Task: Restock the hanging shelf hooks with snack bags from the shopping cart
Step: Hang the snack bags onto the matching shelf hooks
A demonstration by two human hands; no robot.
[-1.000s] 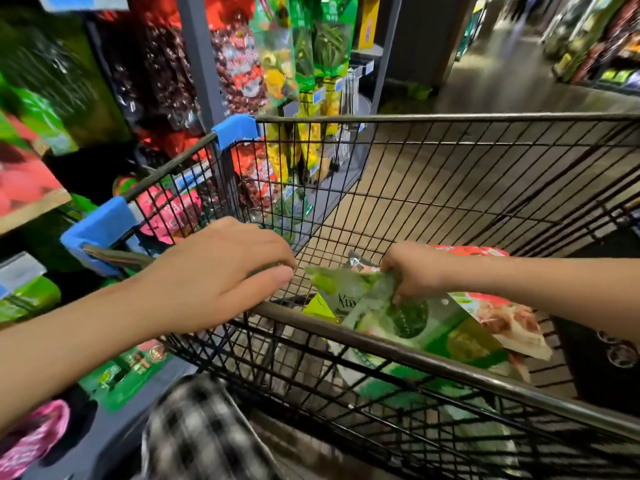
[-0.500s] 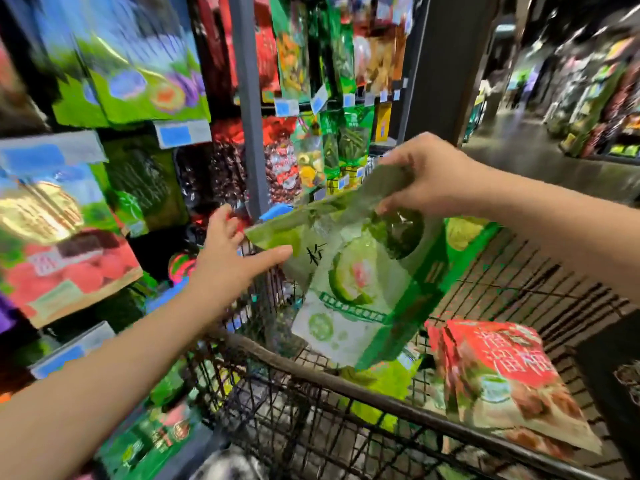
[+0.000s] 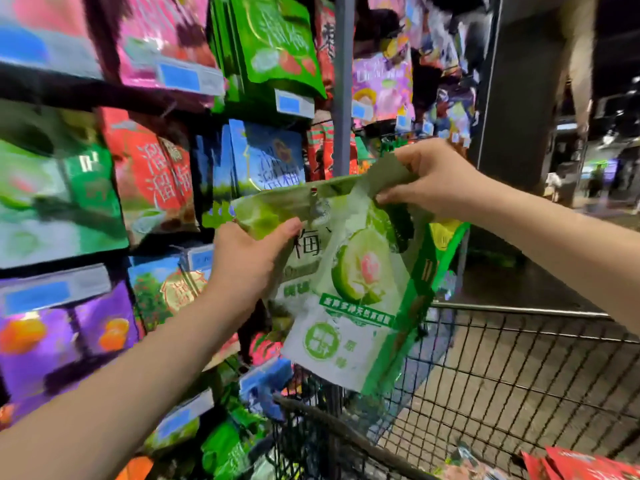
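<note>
Green bag point(image 3: 349, 282) gripped up top by left hand point(image 3: 249, 265) & right hand point(image 3: 436, 178); floppy, so prob could drop into cart point(image 3: 519, 309).

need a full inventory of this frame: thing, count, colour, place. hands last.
green snack bags: at least two, light green, held up between shelf and cart
shopping cart: one, black wire, lower right
red bags: at least two, red, in the cart, bottom right corner
hanging bags: many, pink, green, red, blue, purple, on shelf at left
price tags: several, blue and grey, below hanging rows
shelf post: one, grey, upper centre
left hand: one, grips green snack bags' left top edge
right hand: one, pinches their top right corner
</note>
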